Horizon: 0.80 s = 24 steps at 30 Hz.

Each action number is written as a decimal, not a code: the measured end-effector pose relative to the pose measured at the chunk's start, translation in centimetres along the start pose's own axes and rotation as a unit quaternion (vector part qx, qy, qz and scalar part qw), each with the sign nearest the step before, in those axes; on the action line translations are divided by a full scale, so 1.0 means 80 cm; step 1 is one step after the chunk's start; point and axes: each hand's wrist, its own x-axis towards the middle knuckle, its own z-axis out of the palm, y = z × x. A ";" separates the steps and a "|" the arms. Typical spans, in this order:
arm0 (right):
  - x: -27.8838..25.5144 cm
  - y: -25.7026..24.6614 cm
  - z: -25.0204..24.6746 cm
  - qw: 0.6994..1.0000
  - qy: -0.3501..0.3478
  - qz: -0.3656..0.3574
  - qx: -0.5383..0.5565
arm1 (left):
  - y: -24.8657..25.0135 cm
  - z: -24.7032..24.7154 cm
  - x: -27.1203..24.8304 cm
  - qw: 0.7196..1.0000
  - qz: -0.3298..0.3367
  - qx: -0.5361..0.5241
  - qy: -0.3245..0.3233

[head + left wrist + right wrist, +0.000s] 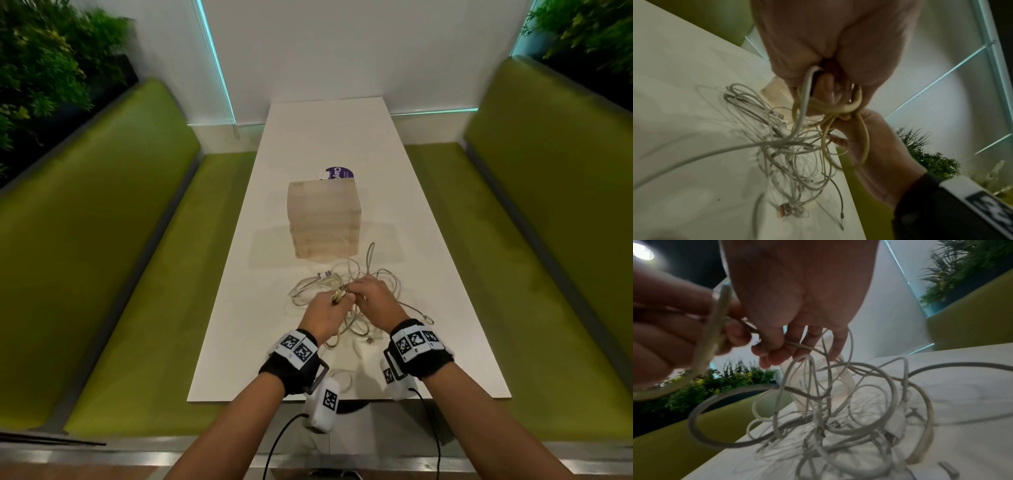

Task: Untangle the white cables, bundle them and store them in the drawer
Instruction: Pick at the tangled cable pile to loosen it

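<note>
Hands (325,313) (373,294) (both) on white cables (387,284)

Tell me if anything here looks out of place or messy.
The white cables lie in one knotted heap on the table before the wooden drawer box. Left hand grips a yellowed bunch; right hand pinches a strand.

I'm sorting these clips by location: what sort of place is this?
Probably a booth in a cafe or office lounge: green padded benches flank a long white table, with plants behind the backrests and lit strips on the wall.
</note>
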 end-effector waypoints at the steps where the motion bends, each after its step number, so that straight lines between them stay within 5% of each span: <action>1: 0.000 0.003 -0.001 1.000 0.001 0.010 0.014 | 0.001 -0.002 -0.002 1.000 0.005 -0.003 0.011; 9: 0.009 0.048 -0.011 0.990 0.000 0.118 0.075 | 0.019 -0.036 -0.035 0.991 0.045 -0.103 0.073; 14: 0.004 0.043 -0.011 0.993 0.008 0.087 0.083 | 0.001 -0.054 -0.019 0.987 0.041 -0.095 0.123; 24: 0.000 -0.003 -0.008 0.994 -0.079 0.013 -0.079 | 0.000 -0.017 0.020 0.999 0.047 -0.011 0.007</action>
